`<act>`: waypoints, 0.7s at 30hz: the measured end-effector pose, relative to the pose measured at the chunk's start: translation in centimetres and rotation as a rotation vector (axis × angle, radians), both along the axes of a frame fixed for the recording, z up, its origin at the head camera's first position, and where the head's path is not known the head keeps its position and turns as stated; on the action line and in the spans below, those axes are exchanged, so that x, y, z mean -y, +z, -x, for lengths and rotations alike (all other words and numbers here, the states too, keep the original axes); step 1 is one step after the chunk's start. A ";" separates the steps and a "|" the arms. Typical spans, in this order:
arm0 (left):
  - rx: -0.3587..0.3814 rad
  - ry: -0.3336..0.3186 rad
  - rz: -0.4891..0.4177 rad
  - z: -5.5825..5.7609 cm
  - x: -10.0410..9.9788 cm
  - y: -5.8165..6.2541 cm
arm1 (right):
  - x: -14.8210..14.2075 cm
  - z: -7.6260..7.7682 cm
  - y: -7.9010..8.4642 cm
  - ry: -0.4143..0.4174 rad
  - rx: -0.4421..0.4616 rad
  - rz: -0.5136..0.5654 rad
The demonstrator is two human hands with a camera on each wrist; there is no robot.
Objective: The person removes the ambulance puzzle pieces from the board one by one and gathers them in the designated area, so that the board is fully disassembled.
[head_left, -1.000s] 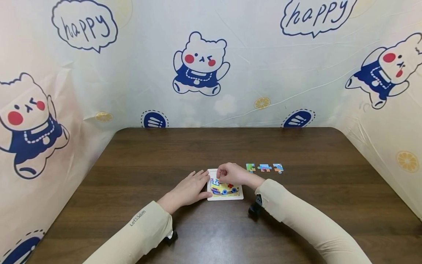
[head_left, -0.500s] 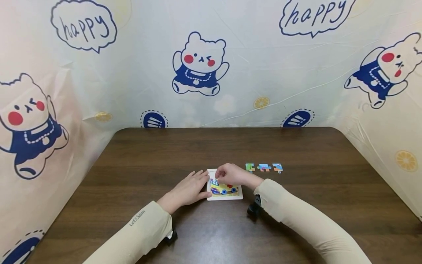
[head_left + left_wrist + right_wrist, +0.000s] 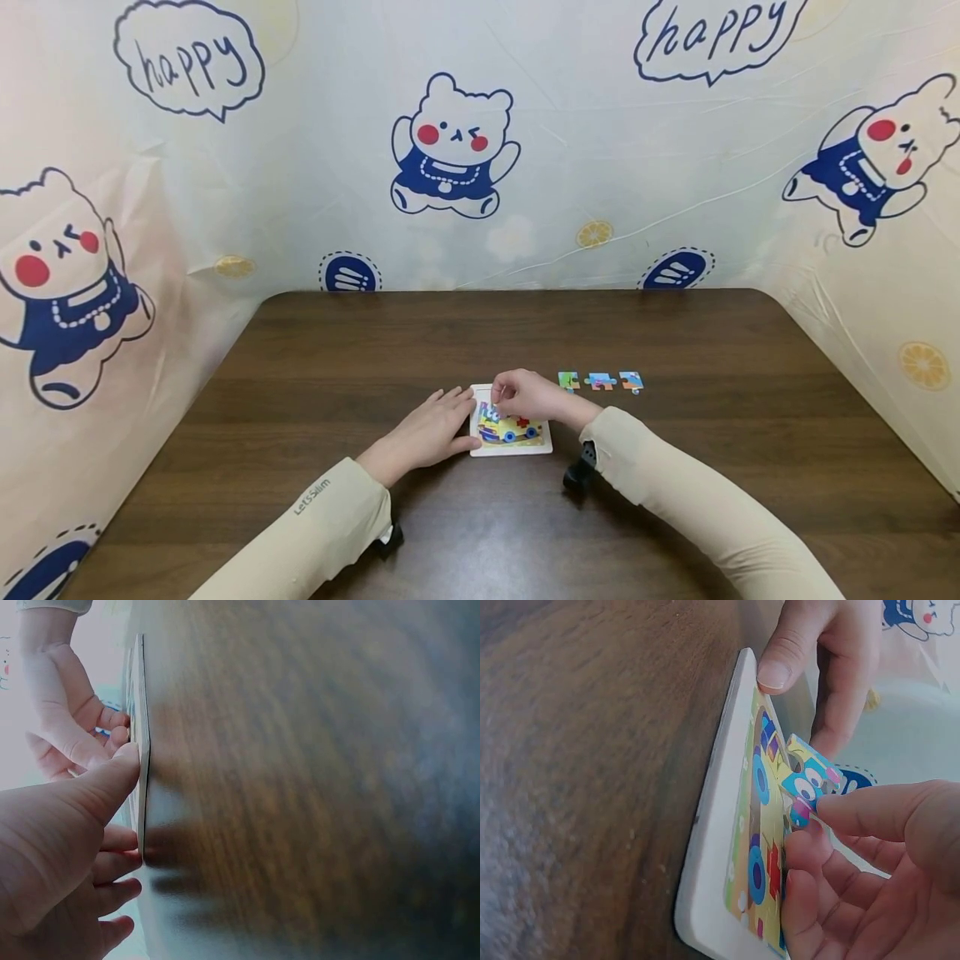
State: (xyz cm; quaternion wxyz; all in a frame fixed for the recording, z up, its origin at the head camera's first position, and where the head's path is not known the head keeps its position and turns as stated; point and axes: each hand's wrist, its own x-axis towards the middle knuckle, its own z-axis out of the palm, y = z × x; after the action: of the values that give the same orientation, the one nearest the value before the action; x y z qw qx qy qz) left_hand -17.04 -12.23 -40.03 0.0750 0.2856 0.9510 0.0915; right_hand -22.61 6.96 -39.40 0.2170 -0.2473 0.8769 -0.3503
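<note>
A small jigsaw board [image 3: 512, 452] with a white rim lies mid-table, showing a yellow vehicle with blue wheels and a red cross. My left hand [image 3: 427, 429] rests at its left side, fingers stretched out; in the left wrist view the thumb [image 3: 112, 776] lies on the rim. Over the upper left of the picture, my right hand [image 3: 532, 396] pinches a puzzle piece [image 3: 810, 784] printed with cartoon eyes. That piece is tilted in the right wrist view, its lower edge close against the assembled part. From the head view, my right fingers hide most of it.
Three loose puzzle pieces lie in a row beyond my right hand: a green one [image 3: 568, 381], a blue one [image 3: 601, 382] and a blue-orange one [image 3: 632, 381]. The brown wooden table [image 3: 300, 350] ends at a cartoon-printed curtain [image 3: 555, 167] at the back and sides.
My right hand makes only slight shifts over the board's upper left, the puzzle piece still pinched. The left hand, board and loose pieces stay in place.
</note>
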 end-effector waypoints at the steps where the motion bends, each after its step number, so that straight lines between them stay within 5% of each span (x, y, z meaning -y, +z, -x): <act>1: 0.001 0.000 -0.001 0.0 0.0 0.0 | 0.0 0.0 -0.1 -0.006 0.004 0.004; 21: -0.002 -0.011 -0.005 0.0 0.0 0.0 | -1.7 0.5 -0.1 -0.041 0.116 0.133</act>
State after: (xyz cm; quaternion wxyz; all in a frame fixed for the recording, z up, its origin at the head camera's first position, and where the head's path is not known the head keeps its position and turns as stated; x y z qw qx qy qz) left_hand -17.06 -12.27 -39.99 0.0741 0.2910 0.9493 0.0931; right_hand -23.10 8.64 -39.46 0.2434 -0.2224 0.8425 -0.4261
